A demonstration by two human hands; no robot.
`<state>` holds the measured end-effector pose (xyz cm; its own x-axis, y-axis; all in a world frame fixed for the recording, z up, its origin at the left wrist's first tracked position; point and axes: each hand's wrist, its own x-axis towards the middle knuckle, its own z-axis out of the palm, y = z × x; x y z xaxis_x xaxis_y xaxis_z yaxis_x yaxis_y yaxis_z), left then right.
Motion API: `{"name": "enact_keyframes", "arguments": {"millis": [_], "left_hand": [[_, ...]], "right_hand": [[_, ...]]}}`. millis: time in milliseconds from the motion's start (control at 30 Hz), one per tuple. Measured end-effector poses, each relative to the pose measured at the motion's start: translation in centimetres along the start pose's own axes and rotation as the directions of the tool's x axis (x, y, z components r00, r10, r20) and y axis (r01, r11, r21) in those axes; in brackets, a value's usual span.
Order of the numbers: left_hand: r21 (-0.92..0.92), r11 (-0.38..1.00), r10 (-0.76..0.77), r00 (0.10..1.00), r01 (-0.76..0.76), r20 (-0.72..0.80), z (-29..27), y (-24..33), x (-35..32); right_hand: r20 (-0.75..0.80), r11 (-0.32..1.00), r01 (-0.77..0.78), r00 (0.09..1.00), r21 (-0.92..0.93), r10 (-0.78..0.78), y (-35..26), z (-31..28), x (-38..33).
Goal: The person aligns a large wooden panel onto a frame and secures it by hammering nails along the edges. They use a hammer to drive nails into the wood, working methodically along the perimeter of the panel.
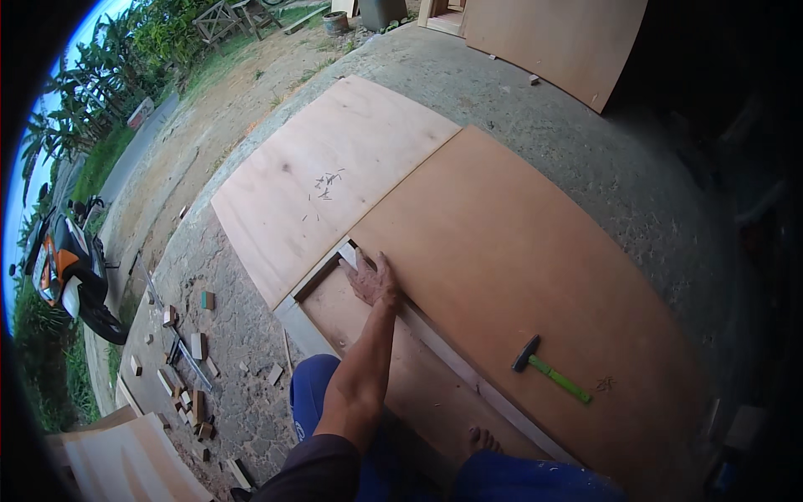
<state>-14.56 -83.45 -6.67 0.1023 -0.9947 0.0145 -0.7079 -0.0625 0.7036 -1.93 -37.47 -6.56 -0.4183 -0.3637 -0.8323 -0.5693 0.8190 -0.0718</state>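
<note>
My left hand [368, 280] reaches forward over a long wooden frame, fingers stretched and spread. Its fingertips touch a small pale wood block [348, 252] at the inner corner of the frame opening. Pale frame strips [468, 376] border that recess, and a brown plywood sheet [502, 226] covers the frame's right side. On this sheet lies a hammer [552, 369] with a green handle and dark head, a small pile of nails [604, 383] beside it. Beyond my hand, a lighter plywood sheet [335, 142] carries more scattered nails [324, 186]. My right hand is out of view.
Wood offcuts [198, 345] litter the concrete floor at left, near a metal square-like tool [194, 364]. A motorbike [75, 268] stands farther left. Another brown panel [556, 46] leans at the back right. My bare foot [483, 439] rests inside the recess.
</note>
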Motion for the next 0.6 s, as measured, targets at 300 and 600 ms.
{"name": "enact_keyframes", "arguments": {"millis": [300,600], "left_hand": [[-0.082,0.987,-0.134,0.991,0.135,0.019,0.0,1.8,0.1],[-0.107,0.906,-0.392,0.907,0.41,0.154,-0.5,2.2,3.7]], "right_hand": [[-0.164,0.984,-0.061,0.986,-0.168,0.033,5.2,10.5,6.3],[-0.013,0.989,-0.077,0.997,-0.123,0.076,2.9,6.2,4.8]]}}
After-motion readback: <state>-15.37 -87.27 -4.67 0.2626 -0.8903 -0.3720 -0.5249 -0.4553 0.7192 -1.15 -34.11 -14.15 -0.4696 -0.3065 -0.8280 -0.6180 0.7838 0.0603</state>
